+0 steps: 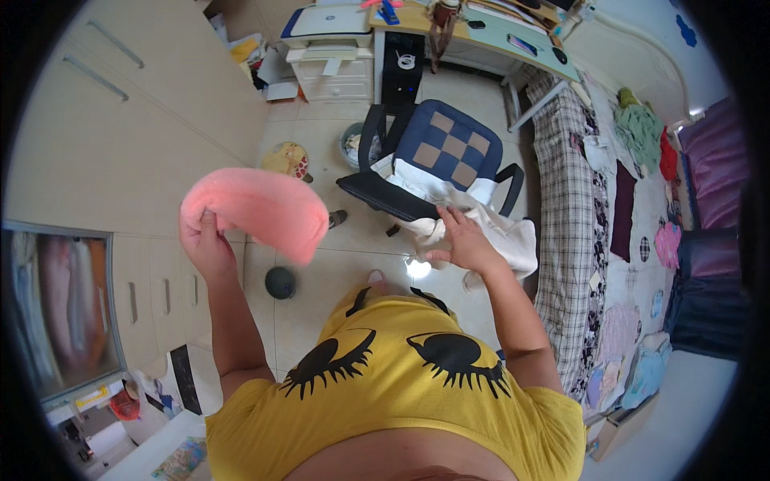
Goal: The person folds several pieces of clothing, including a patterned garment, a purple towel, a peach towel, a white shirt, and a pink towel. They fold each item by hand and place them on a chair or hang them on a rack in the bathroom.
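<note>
So, pink fluffy item [265, 204]: up in the air on the left, clear of the chair and the floor, not set down anywhere. Left hand [207, 247] pinches its left end, thumb on the near face, fingers mostly hidden behind the cloth; the rest arches far and right of the grip, free end drooping. Progress, my read: pick-up done, item in hand; putting it down not yet done. Can't tell if it's folded on purpose or just bending under its own weight. Right of it, well apart, cream cloth [510, 232] lies bunched across the seat area of the office chair [439, 146], its right part hanging off toward the near side. Looks loose, so I'd count that one as not sorted. Right hand [464, 239] is over its near-left part, fingers spread, nothing pinched that I can see; can't tell how hard it presses. Further out: stool [282, 158] just beyond the pink item, dark round bin [280, 283] on the floor near and below it. Far right, the bed [564, 240] has clothes scattered over it, green garment [638, 127] crumpled at the far end, dark maroon garment [623, 212] laid flatter.
</note>
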Motion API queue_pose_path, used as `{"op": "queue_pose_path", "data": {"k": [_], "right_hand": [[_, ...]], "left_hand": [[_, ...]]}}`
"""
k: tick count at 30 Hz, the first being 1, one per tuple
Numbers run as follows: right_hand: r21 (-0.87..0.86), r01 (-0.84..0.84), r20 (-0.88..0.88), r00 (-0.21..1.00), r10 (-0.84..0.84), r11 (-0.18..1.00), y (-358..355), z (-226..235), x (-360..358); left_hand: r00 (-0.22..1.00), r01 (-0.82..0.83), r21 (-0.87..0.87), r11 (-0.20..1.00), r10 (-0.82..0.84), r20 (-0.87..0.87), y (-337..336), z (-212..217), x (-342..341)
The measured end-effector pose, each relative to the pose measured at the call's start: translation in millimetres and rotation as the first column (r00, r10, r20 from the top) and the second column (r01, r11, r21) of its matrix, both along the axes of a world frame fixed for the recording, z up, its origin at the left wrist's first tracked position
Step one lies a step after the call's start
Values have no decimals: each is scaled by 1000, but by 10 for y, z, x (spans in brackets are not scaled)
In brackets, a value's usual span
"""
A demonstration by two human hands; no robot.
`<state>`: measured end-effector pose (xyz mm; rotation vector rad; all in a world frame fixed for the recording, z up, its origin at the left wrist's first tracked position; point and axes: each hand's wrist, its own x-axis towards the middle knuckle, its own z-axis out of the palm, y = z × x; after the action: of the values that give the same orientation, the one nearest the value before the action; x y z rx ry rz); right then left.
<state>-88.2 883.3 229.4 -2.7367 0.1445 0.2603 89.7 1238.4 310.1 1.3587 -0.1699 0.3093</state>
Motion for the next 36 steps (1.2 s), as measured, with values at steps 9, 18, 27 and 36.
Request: {"op": "queue_pose_path", "data": {"k": [9,18,27,36], "right_hand": [[185,-188,400,911,101,965,340,290,175],[643,-582,420,811,407,498,904,706,132],[988,14,-12,1000,12,-154,988,740,383],[999,15,0,936,353,-42,1482,701,403]], "left_hand": [[997,-81,79,994,82,-7,185,217,-503],[995,-50,-114,992,39,-96,-515,746,-1387],[941,-331,3,944,330,-68,-391,604,-2224],[812,-550,173,817,572,-120,29,458,-3014]]}}
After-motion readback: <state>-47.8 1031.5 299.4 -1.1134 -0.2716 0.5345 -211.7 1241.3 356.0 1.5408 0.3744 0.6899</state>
